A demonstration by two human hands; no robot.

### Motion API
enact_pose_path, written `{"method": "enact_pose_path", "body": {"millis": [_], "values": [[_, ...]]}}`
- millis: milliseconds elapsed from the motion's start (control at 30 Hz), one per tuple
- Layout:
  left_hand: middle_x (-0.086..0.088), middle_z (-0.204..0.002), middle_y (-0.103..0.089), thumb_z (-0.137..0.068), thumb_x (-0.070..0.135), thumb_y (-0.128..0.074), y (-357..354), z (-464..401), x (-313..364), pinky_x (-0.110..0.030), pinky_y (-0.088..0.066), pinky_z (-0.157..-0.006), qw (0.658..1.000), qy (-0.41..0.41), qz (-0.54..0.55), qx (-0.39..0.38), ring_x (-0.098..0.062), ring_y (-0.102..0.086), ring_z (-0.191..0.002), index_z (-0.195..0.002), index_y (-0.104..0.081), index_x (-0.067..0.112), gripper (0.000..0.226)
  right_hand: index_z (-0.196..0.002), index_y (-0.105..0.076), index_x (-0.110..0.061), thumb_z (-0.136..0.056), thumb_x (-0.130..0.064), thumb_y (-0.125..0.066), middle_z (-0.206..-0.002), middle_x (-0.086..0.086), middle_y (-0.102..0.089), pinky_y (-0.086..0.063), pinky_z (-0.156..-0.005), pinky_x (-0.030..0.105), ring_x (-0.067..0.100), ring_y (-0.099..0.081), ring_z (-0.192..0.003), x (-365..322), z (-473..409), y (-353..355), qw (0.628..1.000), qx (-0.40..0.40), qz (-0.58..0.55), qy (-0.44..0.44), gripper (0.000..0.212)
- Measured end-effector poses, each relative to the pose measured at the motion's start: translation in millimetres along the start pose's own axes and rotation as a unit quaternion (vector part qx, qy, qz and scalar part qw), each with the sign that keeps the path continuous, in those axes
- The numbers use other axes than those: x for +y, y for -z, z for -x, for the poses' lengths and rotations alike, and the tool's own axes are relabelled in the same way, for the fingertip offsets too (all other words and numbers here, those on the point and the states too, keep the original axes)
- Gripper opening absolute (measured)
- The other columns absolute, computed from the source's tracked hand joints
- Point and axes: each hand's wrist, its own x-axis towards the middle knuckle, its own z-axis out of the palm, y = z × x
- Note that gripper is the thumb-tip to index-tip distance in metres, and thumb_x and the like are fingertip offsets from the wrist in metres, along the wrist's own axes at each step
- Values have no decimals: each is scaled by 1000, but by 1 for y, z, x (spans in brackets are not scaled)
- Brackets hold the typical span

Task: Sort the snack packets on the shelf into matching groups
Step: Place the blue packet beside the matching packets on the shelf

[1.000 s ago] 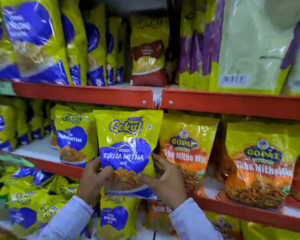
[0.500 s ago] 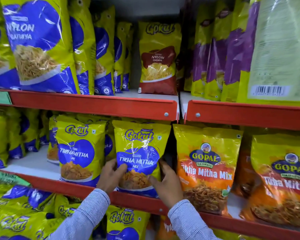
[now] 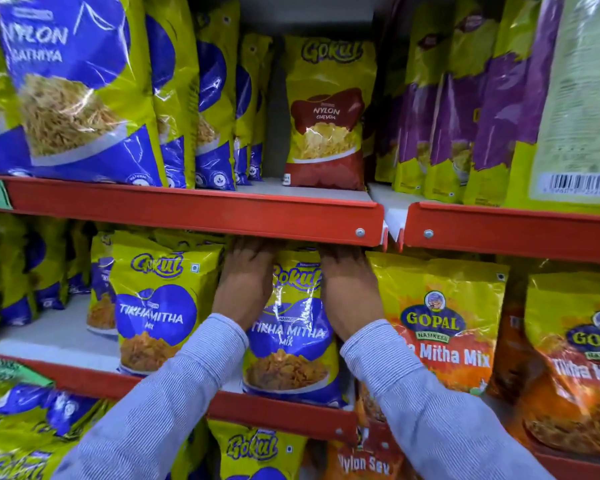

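A yellow and blue Gokul Tikha Mitha Mix packet (image 3: 290, 344) stands upright on the middle shelf (image 3: 281, 415). My left hand (image 3: 245, 284) holds its upper left side and my right hand (image 3: 349, 289) holds its upper right side; my fingertips are hidden under the shelf above. A matching Gokul Tikha Mitha packet (image 3: 156, 306) stands just to its left. To its right stand orange and yellow Gopal Tikha Mitha Mix packets (image 3: 440, 323).
The top shelf (image 3: 194, 211) carries blue Nylon Gathiya packets (image 3: 73, 88), a red Nylon Chevda packet (image 3: 328, 112) and purple packets (image 3: 465, 109). Below, more Gokul packets (image 3: 253, 452) and an orange Nylon Sev packet (image 3: 364, 462) lie on the lower shelf.
The packet went from held out in front of the shelf to standing on the middle shelf. Both hands slid from its lower edge up to its top sides.
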Motion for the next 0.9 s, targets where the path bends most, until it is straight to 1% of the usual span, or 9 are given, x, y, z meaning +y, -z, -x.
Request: {"method": "enact_pose_path", "body": {"millis": [100,233,267,333,433,500,567,733,900], "values": [[-36,-90,-73,-59,-12,-57,6,-15,4,-60,-62,-70,998,-7,55,-3,-56,-71,-80,-95,-77,-4,42,-141,-49,-7,-85,0,-53,-140,25,-55,-45,-106,49,45,-52,-125,3,-10,2,1000,-11,-13,9,57],[-32,-102,-73,-73,-7,-53,-1,-8,-1,-59,-59,-86,996,-18,65,57,-53,-67,-95,-105,-75,2,40,-135,-56,-4,-80,-7,-52,-134,23,-63,-49,-107,49,43,-59,-121,4,5,-6,993,111,-20,28,55],[-28,-109,-72,-81,-1,-51,-4,2,-5,-59,-54,-96,995,-23,55,74,-48,-63,-104,-111,-71,7,37,-137,-54,-5,-82,-11,-51,-137,20,-61,-44,-112,49,41,-56,-125,1,15,-12,989,139,-26,43,56],[-14,-131,-65,-93,11,-47,-12,23,-13,-60,-33,-119,994,-50,44,86,-37,-51,-125,-126,-61,16,35,-146,-41,-7,-91,-21,-45,-150,14,-49,-26,-122,50,37,-42,-140,-3,34,-29,986,143,-39,81,57],[-1,-163,-39,-101,22,-40,-24,56,-22,-61,-5,-128,995,-98,8,14,-31,-19,-157,-150,-44,20,49,-155,-24,-8,-98,-30,-38,-167,10,-23,-10,-126,48,29,-13,-156,-3,50,-54,992,82,-15,97,63],[-1,-169,-22,-101,28,-36,-29,67,-26,-67,-4,-125,993,-98,-36,-47,-29,-1,-160,-157,-30,20,56,-156,-21,-8,-99,-33,-39,-168,8,-16,-11,-126,48,26,-6,-157,0,50,-62,995,57,-8,84,65],[-2,-170,-16,-101,30,-33,-29,69,-26,-70,-4,-123,993,-71,-54,-77,-28,7,-160,-159,-23,20,60,-156,-20,-8,-99,-33,-39,-168,7,-15,-13,-127,48,24,-6,-156,2,47,-61,995,50,-10,83,65],[-8,-171,-14,-99,32,-35,-23,69,2,-66,7,-124,996,-53,-53,-47,-34,4,-159,-160,-20,18,65,-158,-13,-10,-100,-30,-33,-170,7,-8,0,-129,44,26,-1,-157,25,67,-46,990,112,-8,87,64],[-6,-173,-10,-101,37,-32,-34,81,72,-64,10,-124,989,-138,-20,-43,-35,2,-159,-161,-13,19,65,-157,-17,-9,-99,-30,-32,-170,7,0,2,-128,48,31,-4,-157,97,126,-40,984,174,43,1,63]]}}
